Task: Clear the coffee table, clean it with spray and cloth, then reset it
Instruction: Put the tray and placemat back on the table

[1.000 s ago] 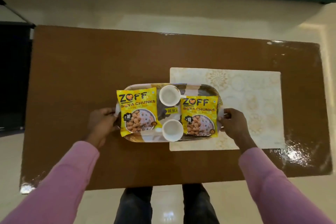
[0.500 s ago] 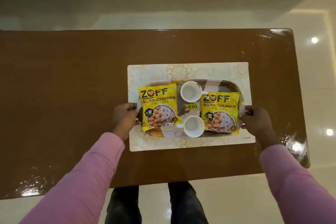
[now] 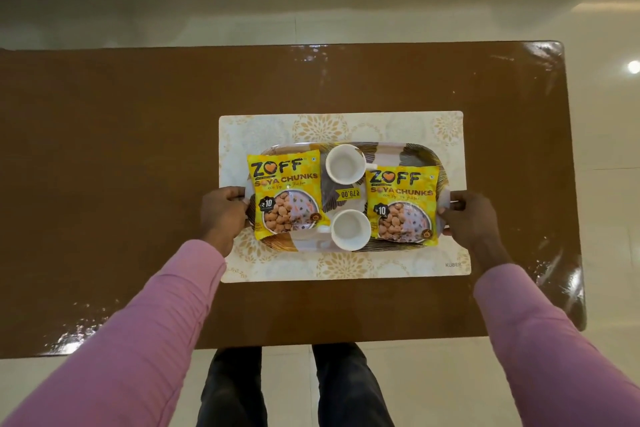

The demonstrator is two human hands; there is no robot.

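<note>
Gripping the patterned plastic tray (image 3: 398, 154) over the cream floral placemat (image 3: 277, 267).
Its long axis spans my left hand (image 3: 223, 215) and right hand (image 3: 465, 218), fingers curled round each end.

Dim warm light; glare on table (image 3: 568, 281) edges; wide-angle edge distortion.

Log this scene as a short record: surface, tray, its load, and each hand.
surface: table with placemat
tray: over the placemat; resting or lifted, cannot tell
load: left packet, right packet, far cup, near cup between them
left hand: grips tray's left end
right hand: grips tray's right end
</note>
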